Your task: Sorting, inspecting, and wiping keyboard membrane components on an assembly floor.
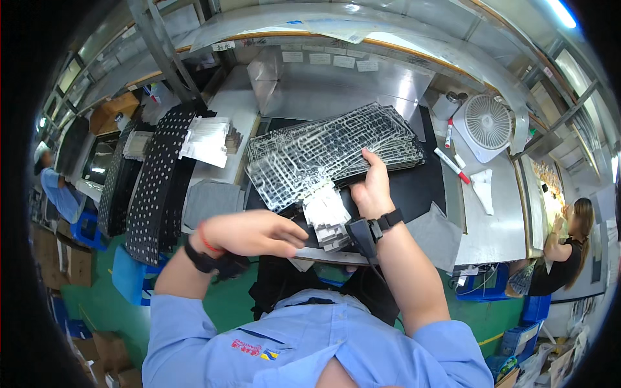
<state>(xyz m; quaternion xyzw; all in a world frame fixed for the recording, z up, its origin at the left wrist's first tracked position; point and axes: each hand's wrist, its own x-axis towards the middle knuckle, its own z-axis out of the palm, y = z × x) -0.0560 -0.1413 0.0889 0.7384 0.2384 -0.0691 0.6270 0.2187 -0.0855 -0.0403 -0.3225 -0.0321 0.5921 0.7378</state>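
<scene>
My right hand (372,191) grips the near edge of a dark rectangular sheet (291,165) with a white maze-like line pattern. Its thumb lies on top; the other fingers are mostly hidden. The sheet's left end looks slightly blurred. Beneath and behind it lies a stack of similar patterned sheets (401,145) on a black mat (435,187). My left hand (262,234) hovers near the table's front edge, its fingers stretched out and holding nothing. Between my hands sits a fanned pile of whitish strips (326,216), close to the sheet's near edge.
To the left stand tall black stacks with white dots (162,174), silvery strips (208,139) and a grey cloth (213,204). At right are a white fan (486,126), a marker (453,166), a white wipe (482,192) and another grey cloth (433,236). Two people work farther off.
</scene>
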